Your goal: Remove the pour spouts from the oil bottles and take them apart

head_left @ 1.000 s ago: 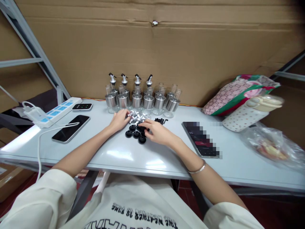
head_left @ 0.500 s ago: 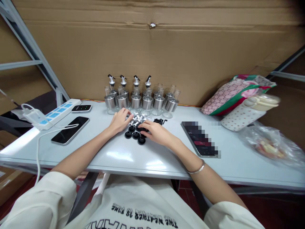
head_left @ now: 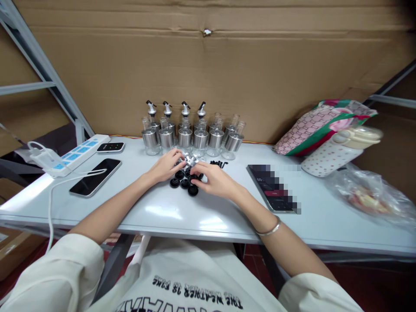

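Head view: silver parts point(head_left: 191, 160) are flanked by the left hand point(head_left: 165, 166) at nine o'clock and the right hand point(head_left: 213, 180) at four, both loosely curled; any hold cannot be told. At six, at least four caps point(head_left: 184, 184) are seen; at twelve, twelve bottles point(head_left: 185, 138), four with spouts point(head_left: 185, 107).

At the left of the grey table point(head_left: 188, 212) lies a white power strip point(head_left: 81, 149) with blue sockets, a white charger point(head_left: 45, 158) at its near end. Beside it are a small dark-faced device point(head_left: 111, 147) and a black-screened phone point(head_left: 91, 184), with a white cable point(head_left: 50, 208) running over the phone and hanging past the front edge. On the right, another phone point(head_left: 269, 190) lies partly pixelated. Farther right, a dotted white flask point(head_left: 334, 154) overlaps a pink patterned bag point(head_left: 308, 134), near a clear plastic bag point(head_left: 373, 199) with indistinct contents. Brown cardboard point(head_left: 260, 65) stands behind
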### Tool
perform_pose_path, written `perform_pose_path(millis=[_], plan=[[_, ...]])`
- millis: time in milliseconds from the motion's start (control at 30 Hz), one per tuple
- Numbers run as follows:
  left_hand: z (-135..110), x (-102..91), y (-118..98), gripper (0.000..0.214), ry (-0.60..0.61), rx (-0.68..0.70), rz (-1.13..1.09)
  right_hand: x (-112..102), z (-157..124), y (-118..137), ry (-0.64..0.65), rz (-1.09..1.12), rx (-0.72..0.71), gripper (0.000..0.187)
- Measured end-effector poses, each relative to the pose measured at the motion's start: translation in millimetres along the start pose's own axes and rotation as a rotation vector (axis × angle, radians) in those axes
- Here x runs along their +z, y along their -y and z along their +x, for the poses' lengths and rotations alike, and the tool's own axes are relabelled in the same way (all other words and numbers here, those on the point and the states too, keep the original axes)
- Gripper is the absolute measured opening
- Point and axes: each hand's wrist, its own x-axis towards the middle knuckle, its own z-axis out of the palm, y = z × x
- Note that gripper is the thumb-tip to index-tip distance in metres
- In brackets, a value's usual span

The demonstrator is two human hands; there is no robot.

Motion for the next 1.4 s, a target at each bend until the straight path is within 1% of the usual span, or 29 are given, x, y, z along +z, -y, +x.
perform_pose_path(millis=[167, 300, 500, 600, 767, 867, 933, 967, 1033, 1133, 1200, 1267, 1333, 1400], plan=[[0.0, -0.9, -5.1, 0.029, 0.02, 0.049, -0.008, 0.7, 0.4, -0.5, 0.047, -0.067, 0.024, 0.025], [-0.2, -0.9, -5.6, 0.027, 0.036, 0.061, -0.004, 1.8, 0.5, -4.4, 0.114, -0.058, 0.075, 0.021], [-0.9, -0.7, -3.4, 0.027, 0.044, 0.06, -0.022, 2.0, 1.3, -6.0, 0.096, -0.049, 0.104, 0.02], [-1.2, 0.1, -3.7, 0.028, 0.039, 0.072, -0.031, 0.4, 2.5, -7.2, 0.108, -0.014, 0.122, 0.02], [-1.3, 1.1, -4.8, 0.028, 0.063, 0.094, -0.033, -6.2, 2.8, -5.5, 0.162, -0.047, 0.156, 0.019], [-1.6, -0.4, -3.3, 0.027, 0.046, 0.09, -0.032, -14.2, 1.9, 0.4, 0.188, -0.063, 0.149, 0.022], [-2.1, -2.6, -4.7, 0.028, 0.023, 0.101, -0.02, -22.4, 3.4, 6.4, 0.171, -0.053, 0.15, 0.023], [-2.5, -3.7, -7.3, 0.029, 0.01, 0.12, 0.001, -27.7, 5.8, 9.7, 0.13, -0.047, 0.14, 0.022], [-3.7, -4.7, -17.9, 0.032, -0.013, 0.2, 0.066, -40.9, 15.8, 15.0, -0.031, -0.035, 0.095, 0.02], [-6.2, -0.4, -44.2, 0.038, -0.005, 0.405, 0.139, -65.1, 47.5, 10.8, -0.403, 0.01, 0.053, 0.022], [-8.3, 6.4, -61.3, 0.037, 0.04, 0.524, 0.171, -80.6, 79.0, -5.4, -0.587, 0.032, 0.075, 0.026], [-10.7, 14.1, -71.9, 0.03, 0.075, 0.599, 0.215, -92.9, 113.7, -30.9, -0.712, 0.026, 0.086, 0.032], [-13.0, 20.1, -75.2, 0.021, 0.071, 0.646, 0.255, -100.2, 145.9, -58.4, -0.774, 0.026, 0.136, 0.039], [-14.8, 22.8, -74.2, 0.019, 0.054, 0.672, 0.28, -102.0, 170.4, -80.3, -0.791, 0.071, 0.279, 0.046]])
